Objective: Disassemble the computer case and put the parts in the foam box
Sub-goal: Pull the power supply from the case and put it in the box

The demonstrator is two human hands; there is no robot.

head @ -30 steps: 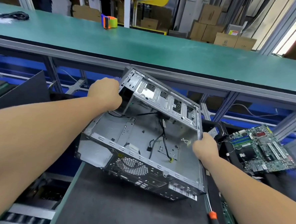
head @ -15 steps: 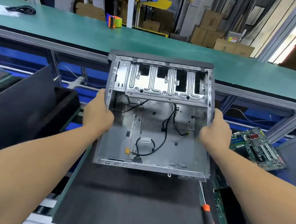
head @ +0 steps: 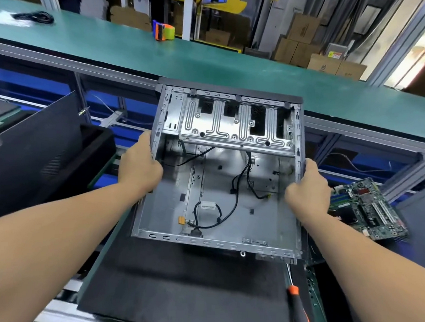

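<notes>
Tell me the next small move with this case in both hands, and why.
Probably set the computer case flat on the black mat: the left hand and right hand grip its side walls, and black cables inside remain attached, needing a free hand.

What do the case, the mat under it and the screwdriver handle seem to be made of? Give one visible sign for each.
Case: bare sheet metal, probably steel; grey, dully shiny, with stamped ribs and punched slots.
Mat: dark, matte and non-reflective; likely foam or rubber, which one is unclear.
Screwdriver handle: black and orange, smooth-looking; probably moulded plastic, perhaps with rubber grip.
</notes>
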